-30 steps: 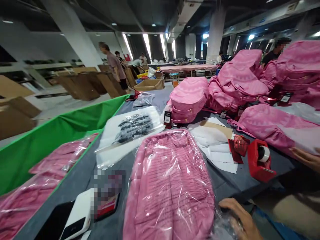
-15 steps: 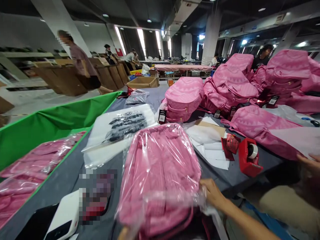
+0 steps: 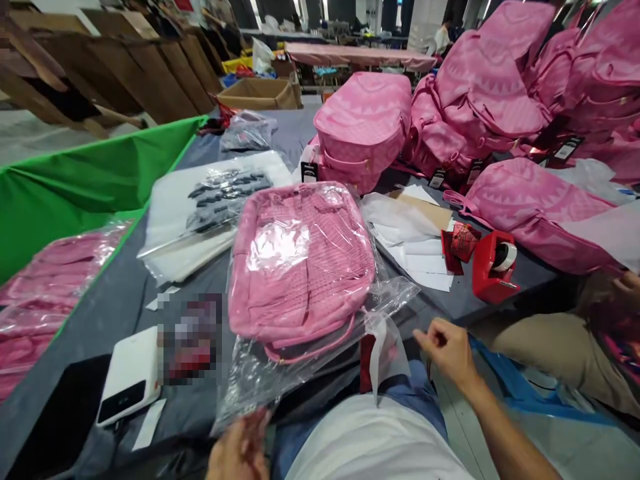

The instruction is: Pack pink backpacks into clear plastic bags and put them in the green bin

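A pink backpack lies flat in front of me inside a clear plastic bag, whose loose end spreads toward me. My left hand is at the near left corner of that plastic; motion smears its fingers, so their grip is unclear. Off to the right of the bag, my right hand is apart from it, fingers curled in and nothing visible in them. Between the bag and my lap hangs a white strip beside a dark red piece.
Pink backpacks are piled at the back right. Nearer stand a red tape dispenser and white papers. On the left are clear bags, a white power bank and a green-lined bin. Another person's hand shows at right.
My right hand has come off the bag's side and moved right. The bagged backpack now lies flat, its loose plastic end spread out. My view has tilted down.
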The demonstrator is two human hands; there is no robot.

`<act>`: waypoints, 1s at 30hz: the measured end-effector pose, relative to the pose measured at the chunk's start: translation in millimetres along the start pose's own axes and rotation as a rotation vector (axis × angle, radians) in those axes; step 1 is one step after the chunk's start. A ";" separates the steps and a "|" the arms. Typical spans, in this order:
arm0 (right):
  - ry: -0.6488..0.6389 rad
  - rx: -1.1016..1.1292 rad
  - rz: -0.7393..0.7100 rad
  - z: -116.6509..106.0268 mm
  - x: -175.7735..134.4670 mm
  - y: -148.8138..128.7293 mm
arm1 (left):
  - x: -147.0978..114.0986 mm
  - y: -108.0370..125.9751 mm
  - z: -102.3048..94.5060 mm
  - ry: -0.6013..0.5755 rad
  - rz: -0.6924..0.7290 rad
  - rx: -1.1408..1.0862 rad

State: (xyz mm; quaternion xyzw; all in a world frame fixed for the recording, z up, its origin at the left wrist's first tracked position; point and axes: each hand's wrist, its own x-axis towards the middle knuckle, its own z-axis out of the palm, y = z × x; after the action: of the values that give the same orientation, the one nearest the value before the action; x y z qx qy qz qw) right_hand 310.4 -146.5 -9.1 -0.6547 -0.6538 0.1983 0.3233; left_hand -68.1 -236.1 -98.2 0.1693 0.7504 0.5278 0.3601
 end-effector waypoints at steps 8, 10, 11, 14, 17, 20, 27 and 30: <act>-0.044 -0.283 -0.040 62.8 -13.8 -56.1 | -45.3 11.3 56.7 -0.704 -0.197 0.118; -0.093 -0.260 -0.036 59.4 -12.1 -49.6 | -52.5 24.2 84.4 -0.806 0.114 0.198; -0.117 -0.235 -0.041 53.6 -13.3 -45.0 | -55.6 29.1 99.9 -0.817 0.233 0.220; -0.126 -0.180 -0.041 29.2 -21.2 -31.8 | -62.1 37.8 145.9 -0.820 0.435 0.270; -0.116 -0.184 -0.046 10.8 -30.2 -23.7 | -65.4 41.7 177.0 -0.825 0.407 0.228; -0.142 -0.227 -0.089 7.8 -40.3 -19.6 | -67.3 44.7 184.9 -0.910 0.294 0.148; -0.142 -0.186 -0.205 34.3 -64.6 -22.7 | -88.6 55.6 170.4 -0.974 0.019 -0.033; -0.078 -0.160 -0.179 46.4 -67.0 -22.3 | -96.6 57.3 174.0 -1.016 -0.010 -0.087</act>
State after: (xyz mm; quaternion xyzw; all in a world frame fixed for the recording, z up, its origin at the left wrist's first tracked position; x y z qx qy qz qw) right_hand 258.0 -206.3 -37.9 -0.6091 -0.7356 0.1413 0.2607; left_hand 115.8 -158.7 -42.8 0.3859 0.4587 0.4079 0.6886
